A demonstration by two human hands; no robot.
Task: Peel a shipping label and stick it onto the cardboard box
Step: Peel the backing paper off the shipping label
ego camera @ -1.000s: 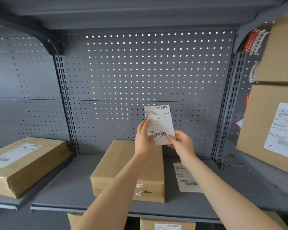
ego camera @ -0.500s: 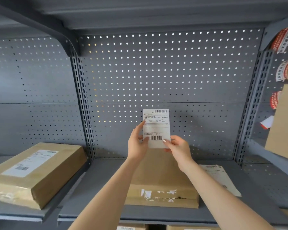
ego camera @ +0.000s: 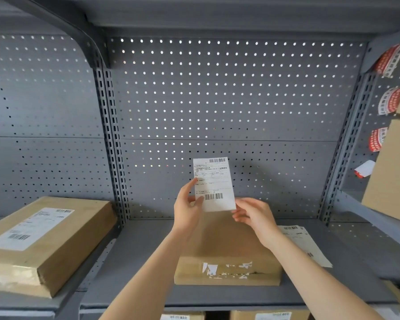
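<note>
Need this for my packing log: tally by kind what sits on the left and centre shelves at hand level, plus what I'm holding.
Cardboard boxes: 2, left box and centre box
Shipping label in left hand and right hand: 1
Loose label pile: 1
Stuck label on left box: 1
Total: 5

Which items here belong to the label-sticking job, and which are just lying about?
Part of the job:
shipping label, pinched by the left hand and right hand
cardboard box below the hands, unlabelled on top

Lying about:
labelled box on the left shelf
loose label sheets right of the box
red-and-white stickers on the right panel
</note>
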